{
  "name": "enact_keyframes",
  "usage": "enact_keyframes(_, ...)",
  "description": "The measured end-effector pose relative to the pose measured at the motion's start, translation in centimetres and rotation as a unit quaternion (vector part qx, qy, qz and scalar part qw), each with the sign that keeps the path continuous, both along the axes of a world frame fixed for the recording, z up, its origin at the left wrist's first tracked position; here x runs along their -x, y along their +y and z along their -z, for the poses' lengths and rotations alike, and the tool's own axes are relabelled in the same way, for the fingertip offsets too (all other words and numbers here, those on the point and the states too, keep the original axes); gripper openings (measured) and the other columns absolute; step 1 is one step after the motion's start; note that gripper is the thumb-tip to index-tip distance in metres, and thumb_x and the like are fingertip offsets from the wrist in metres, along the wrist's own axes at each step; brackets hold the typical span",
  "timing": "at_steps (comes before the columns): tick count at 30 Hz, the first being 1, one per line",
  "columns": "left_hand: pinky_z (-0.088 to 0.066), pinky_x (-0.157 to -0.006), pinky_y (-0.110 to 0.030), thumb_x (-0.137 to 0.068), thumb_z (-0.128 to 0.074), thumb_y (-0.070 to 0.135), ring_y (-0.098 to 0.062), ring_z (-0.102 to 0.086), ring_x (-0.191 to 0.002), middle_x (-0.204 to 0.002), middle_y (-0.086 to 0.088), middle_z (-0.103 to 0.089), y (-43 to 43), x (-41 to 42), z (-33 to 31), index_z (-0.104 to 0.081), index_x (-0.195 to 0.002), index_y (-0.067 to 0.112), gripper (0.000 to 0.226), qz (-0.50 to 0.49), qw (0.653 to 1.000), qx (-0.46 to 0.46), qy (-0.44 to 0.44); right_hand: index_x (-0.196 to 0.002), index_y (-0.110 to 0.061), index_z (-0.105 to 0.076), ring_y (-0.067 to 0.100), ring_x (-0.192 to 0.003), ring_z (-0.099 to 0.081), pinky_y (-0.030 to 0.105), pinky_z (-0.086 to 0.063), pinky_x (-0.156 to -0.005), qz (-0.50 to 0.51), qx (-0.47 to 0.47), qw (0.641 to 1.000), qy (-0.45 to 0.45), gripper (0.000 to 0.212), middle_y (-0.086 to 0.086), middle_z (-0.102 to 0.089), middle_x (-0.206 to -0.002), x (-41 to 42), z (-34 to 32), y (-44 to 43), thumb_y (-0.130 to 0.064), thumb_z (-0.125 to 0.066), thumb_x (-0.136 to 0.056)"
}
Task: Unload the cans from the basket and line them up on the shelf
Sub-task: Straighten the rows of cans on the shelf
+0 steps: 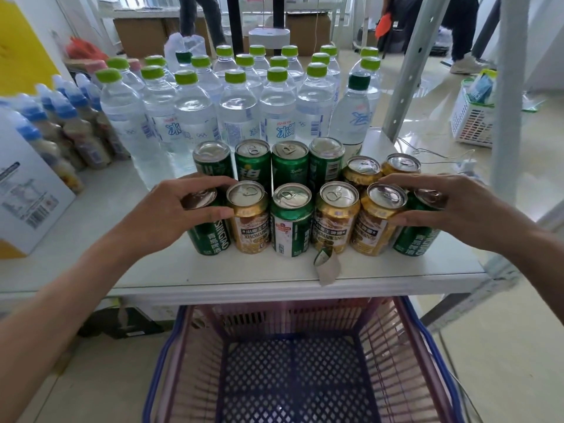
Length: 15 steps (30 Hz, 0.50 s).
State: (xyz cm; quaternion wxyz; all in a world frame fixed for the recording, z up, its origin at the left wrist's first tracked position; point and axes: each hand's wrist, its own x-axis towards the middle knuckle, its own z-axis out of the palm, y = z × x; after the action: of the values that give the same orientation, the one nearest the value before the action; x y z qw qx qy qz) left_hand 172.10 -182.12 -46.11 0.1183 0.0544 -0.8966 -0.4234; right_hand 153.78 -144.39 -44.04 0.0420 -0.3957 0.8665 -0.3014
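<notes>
Two rows of green and gold cans stand on the white shelf (238, 276). My left hand (171, 209) is wrapped around the top of the green can (210, 236) at the left end of the front row. At the right end of that row, my right hand (442, 203) grips another green can (416, 236). Between them stand gold cans (248, 218) and one green-and-white can (291, 221). The purple basket (293, 370) below the shelf edge holds no cans.
Several clear water bottles (238, 108) with green caps stand behind the cans. Blue-capped bottles (70, 129) and a white carton (27, 193) fill the left. A torn paper scrap (328, 265) lies at the shelf's front edge. A shelf upright (509, 87) rises at right.
</notes>
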Motion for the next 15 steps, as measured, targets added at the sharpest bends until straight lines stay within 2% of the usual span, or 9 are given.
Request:
enact_keyframes(2, -0.044, -0.087, -0.002, -0.078, -0.075, 0.029, 0.010, -0.058, -0.114, -0.122, 0.015, -0.067, -0.03, 0.01, 0.06, -0.069, -0.125, 0.031, 0.047, 0.005, 1.000, -0.007, 0.007, -0.123, -0.067, -0.058, 0.017, -0.121, -0.061, 0.051, -0.053, -0.100, -0.007, 0.009, 1.000, -0.004, 0.060, -0.013, -0.065, -0.133, 0.16, 0.00, -0.04, -0.065, -0.072, -0.065)
enact_keyframes(4, -0.043, -0.084, 0.000, -0.079, -0.075, 0.026, 0.012, -0.058, -0.111, -0.121, 0.014, -0.067, 0.07, 0.01, 0.04, -0.069, -0.125, 0.029, 0.046, 0.005, 1.000, -0.008, 0.008, -0.119, -0.068, -0.059, 0.018, -0.121, -0.061, 0.050, -0.052, -0.100, -0.012, 0.019, 1.000, -0.007, 0.057, -0.011, -0.066, -0.131, 0.31, 0.02, -0.09, -0.063, -0.073, -0.064)
enact_keyframes(6, -0.045, -0.088, -0.006, -0.076, -0.077, 0.030, 0.010, -0.059, -0.112, -0.122, 0.015, -0.066, 0.07, -0.02, -0.02, -0.068, -0.125, 0.033, 0.049, 0.002, 1.000, -0.008, -0.001, -0.116, -0.070, -0.059, 0.018, -0.121, -0.061, 0.049, -0.052, -0.101, -0.013, 0.028, 0.999, -0.009, 0.056, -0.010, -0.066, -0.130, 0.45, 0.07, -0.06, -0.062, -0.074, -0.063)
enact_keyframes(8, -0.046, -0.094, -0.017, -0.069, -0.082, 0.040, 0.005, -0.058, -0.117, -0.127, 0.019, -0.064, 0.15, -0.08, -0.22, -0.065, -0.128, 0.041, 0.061, -0.001, 1.000, 0.007, -0.026, -0.116, -0.071, -0.059, 0.018, -0.121, -0.060, 0.049, -0.051, -0.101, -0.009, 0.026, 1.000, -0.007, 0.056, -0.010, -0.066, -0.131, 0.51, 0.21, -0.04, -0.063, -0.074, -0.063)
enact_keyframes(11, -0.046, -0.100, -0.024, -0.055, -0.083, 0.059, 0.004, -0.058, -0.117, -0.128, 0.025, -0.061, 0.65, 0.20, -0.50, -0.061, -0.128, 0.047, 0.077, -0.021, 0.996, 0.078, -0.047, -0.119, -0.067, -0.060, 0.019, -0.121, -0.061, 0.050, -0.051, -0.101, -0.008, 0.029, 1.000, -0.010, 0.056, -0.011, -0.066, -0.131, 0.62, 0.44, -0.02, -0.068, -0.075, -0.065)
enact_keyframes(15, -0.048, -0.104, -0.035, -0.049, -0.079, 0.070, 0.002, -0.059, -0.116, -0.123, 0.028, -0.063, 0.72, 0.48, -0.50, -0.062, -0.111, 0.059, 0.065, -0.028, 0.997, 0.061, -0.034, -0.118, -0.064, -0.062, 0.019, -0.122, -0.061, 0.051, -0.051, -0.101, -0.010, 0.040, 0.999, -0.024, 0.055, -0.012, -0.066, -0.131, 0.86, 0.53, 0.03, -0.070, -0.076, -0.066)
